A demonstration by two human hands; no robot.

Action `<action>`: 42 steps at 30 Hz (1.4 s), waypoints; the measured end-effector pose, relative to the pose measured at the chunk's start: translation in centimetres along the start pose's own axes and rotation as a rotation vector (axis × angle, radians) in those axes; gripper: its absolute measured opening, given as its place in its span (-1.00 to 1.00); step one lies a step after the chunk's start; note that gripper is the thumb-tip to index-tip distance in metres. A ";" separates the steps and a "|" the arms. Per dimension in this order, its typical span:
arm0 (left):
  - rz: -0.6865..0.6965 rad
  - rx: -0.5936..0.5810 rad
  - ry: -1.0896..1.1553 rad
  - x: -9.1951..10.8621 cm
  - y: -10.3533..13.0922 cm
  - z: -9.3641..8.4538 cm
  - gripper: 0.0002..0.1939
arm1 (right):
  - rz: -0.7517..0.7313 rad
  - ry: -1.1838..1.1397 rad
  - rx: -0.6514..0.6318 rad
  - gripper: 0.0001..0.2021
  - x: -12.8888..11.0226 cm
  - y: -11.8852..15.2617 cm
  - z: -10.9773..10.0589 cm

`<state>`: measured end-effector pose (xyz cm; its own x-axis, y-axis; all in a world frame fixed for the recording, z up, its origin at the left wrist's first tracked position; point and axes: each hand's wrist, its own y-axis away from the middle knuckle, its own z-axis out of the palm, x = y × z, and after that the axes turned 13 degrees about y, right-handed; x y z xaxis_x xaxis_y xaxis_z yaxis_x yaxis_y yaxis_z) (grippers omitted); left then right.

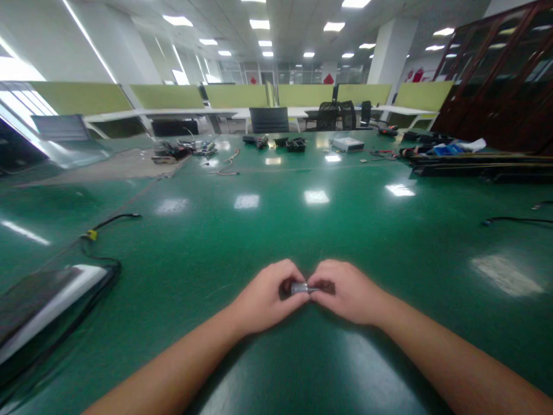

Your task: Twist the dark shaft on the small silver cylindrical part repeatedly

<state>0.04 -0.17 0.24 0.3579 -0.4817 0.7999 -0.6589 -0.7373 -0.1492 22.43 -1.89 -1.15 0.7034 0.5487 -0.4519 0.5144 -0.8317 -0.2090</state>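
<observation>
Both hands meet low in the middle of the view, over the green tabletop (276, 230). Between them lies a small, silvery, cylinder-like metal piece (299, 287) with a thinner dark part on its right end; its exact kind is too small to make out. My left hand (271, 293) is closed, thumb and fingers pinched around the thicker silver end. From the other side my right hand (345, 292) pinches the thin end. The fingertips of the two hands nearly touch, and they hide part of the piece.
On the left lies a dark, white-edged flat device (52, 300) with black cables (93, 300). Tangled electronics (185, 150), black parts (290, 144) and a white box (348, 144) stand farther back. Long dark bars (484, 167) lie at the right, a black cable (518, 219) nearer.
</observation>
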 end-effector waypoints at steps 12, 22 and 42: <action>0.020 0.022 -0.048 -0.4 -0.1 0.1 -0.78 | 0.020 0.000 0.001 -0.91 0.1 0.0 0.2; 0.009 0.028 -0.076 -0.4 0.0 0.2 -0.77 | 0.032 -0.014 -0.008 -0.92 0.2 0.1 -0.1; -0.057 0.041 -0.091 -0.1 -0.2 0.3 -0.77 | 0.023 0.017 -0.037 -0.92 1.0 0.3 -1.2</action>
<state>0.29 -0.11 -0.01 0.4536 -0.4785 0.7519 -0.6088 -0.7825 -0.1307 23.85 -1.52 -0.59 0.7231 0.5310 -0.4417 0.5157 -0.8405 -0.1662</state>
